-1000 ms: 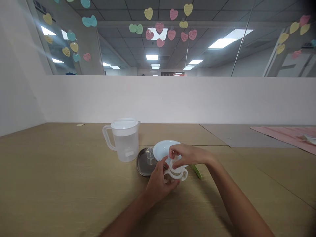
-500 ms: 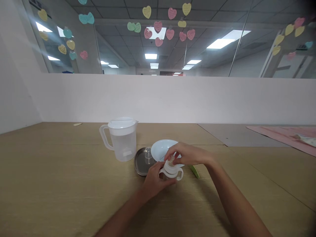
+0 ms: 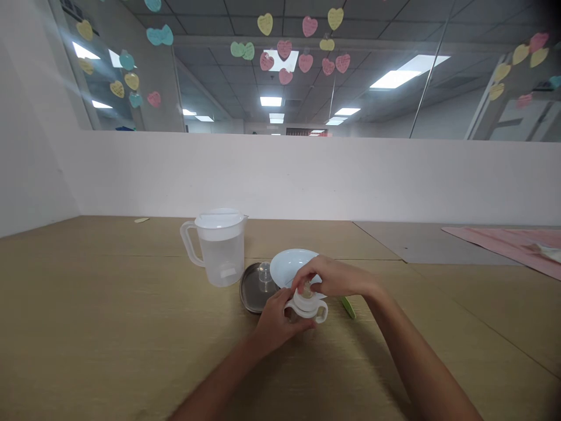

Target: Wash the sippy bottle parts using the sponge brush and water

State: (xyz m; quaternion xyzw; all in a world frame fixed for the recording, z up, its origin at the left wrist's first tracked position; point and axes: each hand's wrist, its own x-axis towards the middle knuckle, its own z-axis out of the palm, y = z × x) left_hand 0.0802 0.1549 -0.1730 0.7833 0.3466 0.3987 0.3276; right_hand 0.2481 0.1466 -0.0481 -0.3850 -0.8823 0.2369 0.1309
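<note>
A baby bottle (image 3: 305, 306) with a white collar and two white side handles stands upright in front of me. My left hand (image 3: 280, 314) is wrapped round its left side, fingers behind and thumb in front. On top, the fingers of my right hand (image 3: 326, 276) pinch the clear teat (image 3: 307, 287), which they partly cover. Just behind is a white bowl (image 3: 287, 263), half hidden by my right hand. Left of the bottle lies a dark metal tray (image 3: 252, 290) holding a small clear cup-like cover (image 3: 265, 272).
A lidded clear pitcher (image 3: 222, 251) stands left of the tray. Something green and slim (image 3: 347, 307) lies right of the bottle. A pink cloth (image 3: 504, 240) and a grey mat (image 3: 394, 238) are at the far right, before the white wall (image 3: 284, 175).
My right fingers have shifted slightly on the teat and now hide more of its tip. The whole view has moved a little; my left hand still holds the bottle.
</note>
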